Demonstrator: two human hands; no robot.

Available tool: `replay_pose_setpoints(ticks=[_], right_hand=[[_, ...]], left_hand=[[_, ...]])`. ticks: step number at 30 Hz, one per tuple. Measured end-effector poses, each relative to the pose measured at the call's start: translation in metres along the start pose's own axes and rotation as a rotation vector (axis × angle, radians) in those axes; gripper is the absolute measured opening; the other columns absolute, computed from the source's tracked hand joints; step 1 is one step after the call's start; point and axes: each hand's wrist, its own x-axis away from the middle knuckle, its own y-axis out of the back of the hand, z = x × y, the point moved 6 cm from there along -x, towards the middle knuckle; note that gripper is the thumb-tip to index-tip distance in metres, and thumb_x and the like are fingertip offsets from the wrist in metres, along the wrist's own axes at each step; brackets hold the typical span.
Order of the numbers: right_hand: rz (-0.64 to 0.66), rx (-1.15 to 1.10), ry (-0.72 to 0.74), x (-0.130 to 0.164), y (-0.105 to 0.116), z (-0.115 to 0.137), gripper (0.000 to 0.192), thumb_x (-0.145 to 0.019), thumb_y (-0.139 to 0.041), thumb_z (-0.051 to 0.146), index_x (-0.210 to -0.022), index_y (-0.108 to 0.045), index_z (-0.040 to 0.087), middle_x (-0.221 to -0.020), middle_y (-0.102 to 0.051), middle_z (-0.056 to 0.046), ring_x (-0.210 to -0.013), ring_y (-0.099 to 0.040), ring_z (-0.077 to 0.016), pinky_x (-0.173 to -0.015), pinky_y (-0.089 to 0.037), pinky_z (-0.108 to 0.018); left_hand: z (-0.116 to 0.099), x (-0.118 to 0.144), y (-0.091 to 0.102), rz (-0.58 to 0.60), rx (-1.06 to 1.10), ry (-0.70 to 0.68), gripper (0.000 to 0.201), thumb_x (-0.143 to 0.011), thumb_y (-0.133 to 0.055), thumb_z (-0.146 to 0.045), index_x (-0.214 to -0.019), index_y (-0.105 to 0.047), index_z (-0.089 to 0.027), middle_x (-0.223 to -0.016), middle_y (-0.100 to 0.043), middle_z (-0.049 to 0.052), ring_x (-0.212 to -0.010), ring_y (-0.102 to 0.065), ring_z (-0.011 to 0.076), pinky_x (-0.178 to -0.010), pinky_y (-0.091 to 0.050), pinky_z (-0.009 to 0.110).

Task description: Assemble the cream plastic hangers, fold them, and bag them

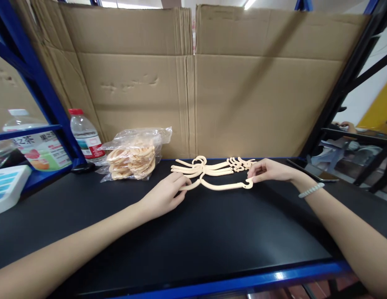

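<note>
A cream plastic hanger [223, 186] lies on the black tabletop [212, 232]. My left hand [165, 197] pinches its left end. My right hand [268, 171] pinches its right end, where a small hook curls up. Just behind it rests a small pile of like hangers [208, 167] with their hooks and ends overlapping. A white beaded bracelet [311, 190] circles my right wrist.
A clear plastic bag of more hangers [134, 155] sits at the back left beside a water bottle [85, 135] with a red cap. Cardboard sheets [193, 79] wall the back. Blue shelf posts [40, 79] stand left. A dark phone [314, 171] lies at right.
</note>
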Motion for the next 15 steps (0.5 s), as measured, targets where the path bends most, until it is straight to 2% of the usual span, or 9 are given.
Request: replay_pose_setpoints(ticks=[3,6,15], right_hand=[[0.114,0.128,-0.035,0.0,-0.01,-0.002,0.031,-0.068,-0.073,0.045,-0.078,-0.071,0.016,-0.073,-0.069,-0.004,-0.066,-0.062,-0.0157,-0.064,-0.046,-0.028],[0.136,0.182,-0.049,-0.002,-0.017,-0.003,0.028,-0.068,-0.072,0.044,-0.075,-0.07,0.016,-0.065,-0.067,-0.001,-0.055,-0.055,-0.0129,-0.055,-0.041,-0.026],[0.109,0.17,-0.061,-0.003,-0.02,-0.001,0.029,-0.064,-0.074,0.044,-0.069,-0.068,0.016,-0.06,-0.063,-0.001,-0.057,-0.054,-0.0151,-0.057,-0.041,-0.028]], left_hand=[[-0.001,0.01,-0.004,0.075,0.028,0.014,0.019,-0.086,-0.042,-0.012,-0.094,-0.058,-0.019,-0.093,-0.058,0.006,-0.087,-0.055,0.0192,-0.078,-0.046,0.031],[0.006,0.014,-0.006,0.081,0.075,0.04,0.018,-0.088,-0.043,-0.015,-0.093,-0.06,-0.019,-0.092,-0.06,0.006,-0.088,-0.056,0.0191,-0.08,-0.047,0.032],[0.023,0.015,-0.004,0.068,0.167,0.066,0.017,-0.089,-0.046,-0.022,-0.093,-0.063,-0.02,-0.094,-0.059,0.005,-0.089,-0.058,0.0179,-0.08,-0.049,0.03]])
